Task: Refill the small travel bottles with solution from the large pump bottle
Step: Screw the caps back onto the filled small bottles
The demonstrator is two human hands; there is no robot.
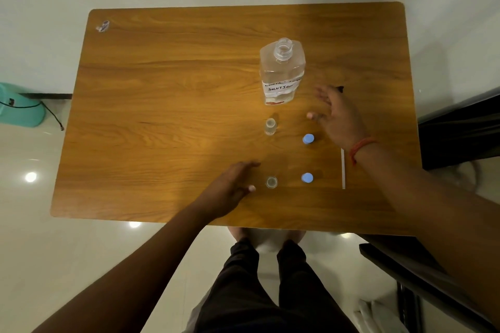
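Standing upright on the far right part of the wooden desk (pixel 162 89), the large bottle (pixel 282 73) has an open neck with no pump and carries a white label. Nearer, two small uncapped bottles, the far one (pixel 270 126) and the near one (pixel 271 182), stand in a column. To their right stand two blue-capped bottles, one far (pixel 308 139) and one near (pixel 307 178). The left hand (pixel 230 189) lies with relaxed fingers just left of the near uncapped bottle, holding nothing. The right hand (pixel 338 116) has spread fingers beside the large bottle, not touching it.
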